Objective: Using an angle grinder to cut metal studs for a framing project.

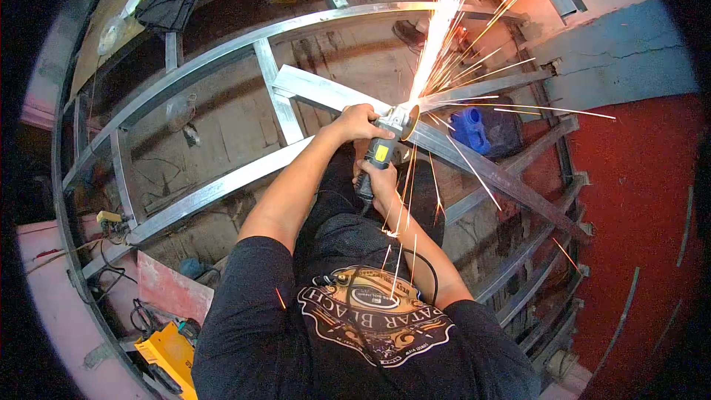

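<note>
An angle grinder (380,154) with a dark body and a yellow label is held in both hands over a grey metal tube (489,167) that runs diagonally across the frame. My left hand (357,123) grips the grinder near its head, and my right hand (380,181) is wrapped round the body lower down. The thin disc (412,123) stands on edge against the tube, and a bright stream of sparks (444,37) shoots away from me, with stray ones flying right and back over my right forearm. The exact contact spot is lost in the glare.
A framework of metal tubes (222,181) surrounds me, with gaps between its bars. Beyond the diagonal tube sits a blue plastic jug (469,131). A yellow case (169,355) lies at lower left near cables. A red and grey-blue wall (629,178) rises at right.
</note>
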The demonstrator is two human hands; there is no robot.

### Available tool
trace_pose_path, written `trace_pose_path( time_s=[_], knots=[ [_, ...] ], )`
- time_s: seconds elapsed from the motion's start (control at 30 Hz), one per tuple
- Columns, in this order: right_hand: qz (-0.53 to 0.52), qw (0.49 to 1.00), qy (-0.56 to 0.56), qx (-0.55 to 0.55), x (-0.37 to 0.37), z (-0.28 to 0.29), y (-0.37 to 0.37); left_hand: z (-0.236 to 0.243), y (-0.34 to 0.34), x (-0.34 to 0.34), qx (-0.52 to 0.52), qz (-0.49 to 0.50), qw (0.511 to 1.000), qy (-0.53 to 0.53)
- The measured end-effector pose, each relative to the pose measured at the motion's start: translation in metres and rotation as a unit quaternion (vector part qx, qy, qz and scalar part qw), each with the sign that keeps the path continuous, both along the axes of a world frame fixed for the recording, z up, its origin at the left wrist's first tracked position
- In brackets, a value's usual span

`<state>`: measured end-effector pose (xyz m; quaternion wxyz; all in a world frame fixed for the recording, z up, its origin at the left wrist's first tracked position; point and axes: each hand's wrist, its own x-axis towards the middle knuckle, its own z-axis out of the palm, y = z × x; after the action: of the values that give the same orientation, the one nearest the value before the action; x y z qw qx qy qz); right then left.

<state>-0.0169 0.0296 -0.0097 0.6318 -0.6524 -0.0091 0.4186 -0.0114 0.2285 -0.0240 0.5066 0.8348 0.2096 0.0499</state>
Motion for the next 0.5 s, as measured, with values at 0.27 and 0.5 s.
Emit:
trace_pose_path(
  time_s=[0.27, 0.5],
  knots=[
    [0.013, 1.000, 0.006, 0.025, 0.0010, -0.0070, 0.0005, -0.0071, 0.0012, 0.0024, -0.002, -0.004, 1.000, -0.006],
    [0.016, 1.000, -0.001, 0.005, 0.0015, -0.0089, 0.0006, -0.0049, 0.0000, 0.0013, 0.035, 0.009, 0.999, -0.018]
  ],
)
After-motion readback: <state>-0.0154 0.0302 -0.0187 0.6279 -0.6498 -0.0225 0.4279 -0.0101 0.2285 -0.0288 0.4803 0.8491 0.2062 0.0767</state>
